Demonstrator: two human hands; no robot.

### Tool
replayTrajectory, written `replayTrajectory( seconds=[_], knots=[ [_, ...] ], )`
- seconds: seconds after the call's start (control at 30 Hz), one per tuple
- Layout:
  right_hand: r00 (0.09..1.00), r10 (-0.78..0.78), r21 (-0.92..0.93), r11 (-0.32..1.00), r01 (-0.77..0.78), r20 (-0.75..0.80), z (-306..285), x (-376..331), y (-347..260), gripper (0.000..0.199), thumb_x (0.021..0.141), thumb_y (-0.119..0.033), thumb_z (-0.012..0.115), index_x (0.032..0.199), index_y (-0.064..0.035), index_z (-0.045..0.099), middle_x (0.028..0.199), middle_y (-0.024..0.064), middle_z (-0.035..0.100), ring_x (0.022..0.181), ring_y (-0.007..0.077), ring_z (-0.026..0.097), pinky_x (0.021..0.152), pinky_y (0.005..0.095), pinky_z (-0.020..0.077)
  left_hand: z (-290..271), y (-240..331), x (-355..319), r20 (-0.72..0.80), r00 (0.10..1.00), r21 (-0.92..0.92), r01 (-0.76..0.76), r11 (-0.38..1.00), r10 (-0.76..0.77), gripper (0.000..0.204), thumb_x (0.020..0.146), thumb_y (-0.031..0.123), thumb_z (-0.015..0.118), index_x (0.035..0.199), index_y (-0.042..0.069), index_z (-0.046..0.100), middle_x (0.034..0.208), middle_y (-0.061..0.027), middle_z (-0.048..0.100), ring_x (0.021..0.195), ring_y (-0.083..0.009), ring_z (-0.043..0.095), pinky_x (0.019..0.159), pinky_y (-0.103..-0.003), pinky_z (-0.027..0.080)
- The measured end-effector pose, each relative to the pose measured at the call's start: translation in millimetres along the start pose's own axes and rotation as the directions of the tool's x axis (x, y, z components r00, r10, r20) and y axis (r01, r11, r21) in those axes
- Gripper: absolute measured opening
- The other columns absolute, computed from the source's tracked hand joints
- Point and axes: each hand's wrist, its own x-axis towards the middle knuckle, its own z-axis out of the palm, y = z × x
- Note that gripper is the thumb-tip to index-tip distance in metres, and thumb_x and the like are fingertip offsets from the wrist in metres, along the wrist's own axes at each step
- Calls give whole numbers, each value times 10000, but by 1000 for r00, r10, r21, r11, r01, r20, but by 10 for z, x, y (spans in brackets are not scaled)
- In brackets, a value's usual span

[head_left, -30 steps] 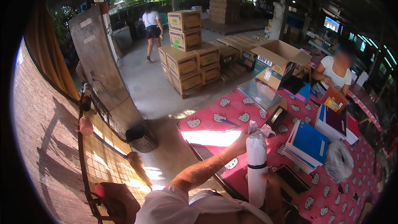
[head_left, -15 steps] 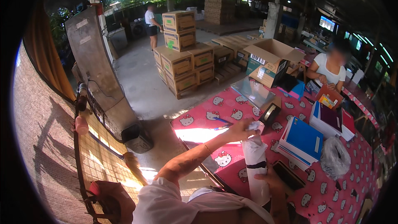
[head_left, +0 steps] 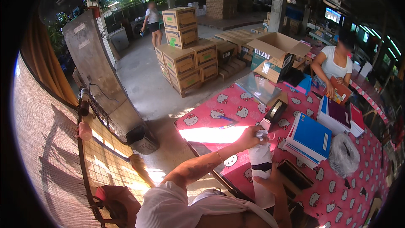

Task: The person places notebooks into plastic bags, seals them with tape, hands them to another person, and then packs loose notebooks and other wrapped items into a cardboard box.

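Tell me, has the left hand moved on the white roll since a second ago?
No. The left hand stays on the top end of the upright white roll, beside the tape dispenser on the pink tablecloth; only the camera shifted.

Two hands [head_left: 252, 137], one white roll [head_left: 261, 160]

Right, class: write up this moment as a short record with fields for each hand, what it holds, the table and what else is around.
left hand: grips the twisted top of the white bag
right hand: clasps the bag's lower part
white bag: upright, dark band round its middle
table: pink patterned cloth, sunlit patch near the left hand
on table: blue books, tape dispenser, clear plastic bag, open cardboard box
others: person in white top at the far side of the table
background: stacked cartons on the floor
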Motion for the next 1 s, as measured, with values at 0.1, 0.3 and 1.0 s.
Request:
replayTrajectory(
  seconds=[0.1, 0.3, 1.0],
  knots=[
    [997, -38, -91, 995, 31, -70, -25, -45, -69, 1110, 650, -256, 876, 1488, 42, 214, 1210, 168, 599, 1077, 222, 615, 942, 367, 488, 110, -17, -50, -119, 993, 105, 3, 994, 9, 224, 813, 42, 696, 1025, -14, 653, 900, -80, 704, 866, -144, 667, 783, -307, 534],
    [983, -169, -77, 982, 174, 67, -119, -133, 133, 1020, 635, -262, 866, 1446, 42, 328, 1115, 140, 649, 1003, 216, 648, 899, 361, 512, -360, 171, 67, -359, 933, -207, -106, 973, 25, 177, 874, 150, 737, 928, -4, 669, 852, -92, 693, 745, -124, 646, 702, -301, 517],
    [959, -207, -595, 802, 52, -195, 36, -243, 4, 1120, 628, -276, 851, 1498, 59, 230, 1188, 291, 602, 1073, 412, 637, 908, 449, 513, 119, 153, -410, -194, 946, 73, -249, 966, 258, 212, 837, 173, 783, 913, 15, 664, 856, -35, 618, 808, -120, 585, 716, -303, 471]
  ],
)
